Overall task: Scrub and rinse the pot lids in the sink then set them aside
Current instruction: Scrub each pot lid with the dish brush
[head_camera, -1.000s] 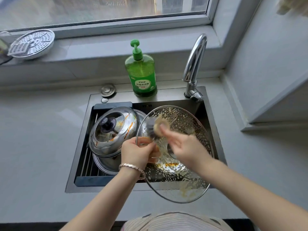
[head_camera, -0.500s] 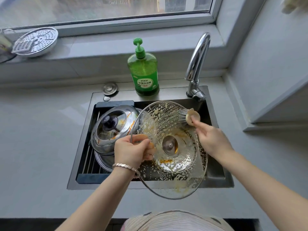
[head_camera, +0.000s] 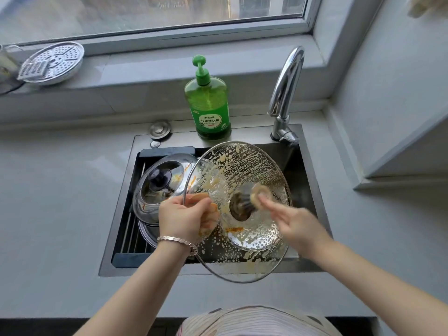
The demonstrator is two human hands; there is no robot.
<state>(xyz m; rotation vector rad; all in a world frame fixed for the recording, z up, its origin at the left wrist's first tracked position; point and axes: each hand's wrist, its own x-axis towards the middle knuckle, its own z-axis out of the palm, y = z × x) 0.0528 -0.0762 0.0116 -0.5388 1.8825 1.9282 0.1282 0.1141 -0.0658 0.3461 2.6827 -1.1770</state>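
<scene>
scrubbing stage, judging by the suds. keep gripping the glass lid [head_camera: 244,166] at its 9 o'clock rim with the left hand [head_camera: 186,220], curled tight round the edge, and hold it tilted above the sink [head_camera: 301,163] toward the 3 o'clock side. with the right hand [head_camera: 294,223], blurred but seemingly pinched on the brush [head_camera: 249,198], work the bristles round the centre fitting, then outward in rings to the rim. return for the orange streak [head_camera: 234,229] at 6 o'clock of centre. press lightly to avoid a slip on wet glass. leave the steel lids [head_camera: 157,190], stacked at the sink's 9 o'clock, for later. rinse under the faucet [head_camera: 287,88] at 1 o'clock.
</scene>
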